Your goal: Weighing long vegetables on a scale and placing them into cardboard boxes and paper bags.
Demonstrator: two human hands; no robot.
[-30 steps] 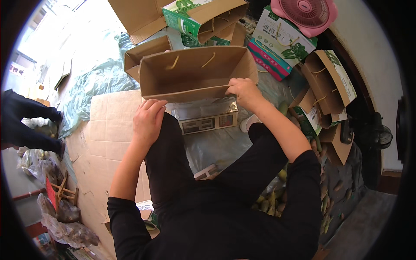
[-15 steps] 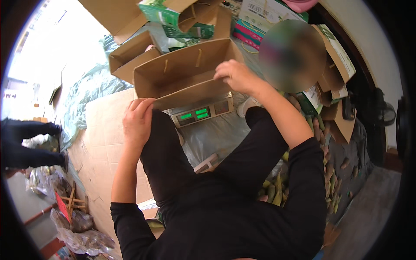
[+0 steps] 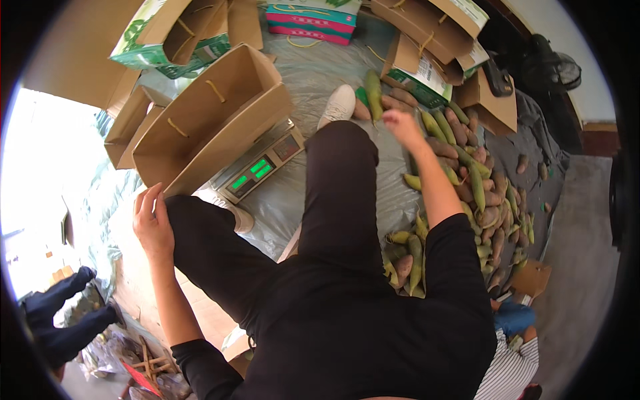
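Note:
My left hand (image 3: 152, 223) rests beside my left knee, fingers stretched out, its fingertips at the near corner of an open brown cardboard box (image 3: 227, 133) with yellow cord handles. The box sits tilted across a digital scale (image 3: 257, 170) with green lit displays; its inside shows bare cardboard. Over the plastic sheet my right hand (image 3: 403, 130) reaches out near a long green radish (image 3: 373, 93) and several reddish-brown sweet potatoes (image 3: 400, 97). Its fingers look blurred and partly curled, and whether they touch anything is unclear.
A heap of green radishes and sweet potatoes (image 3: 490, 213) spreads along my right. More cartons (image 3: 433, 27) stand at the far right and far left, with a pink and teal box (image 3: 312, 27) between. A person's dark-trousered legs (image 3: 67, 300) show at left, a striped sleeve (image 3: 510, 367) at lower right.
My right hand has left the box rim and moved right toward the vegetables. My left hand stays by the box corner. The view has swung right, bringing more of the heap in.

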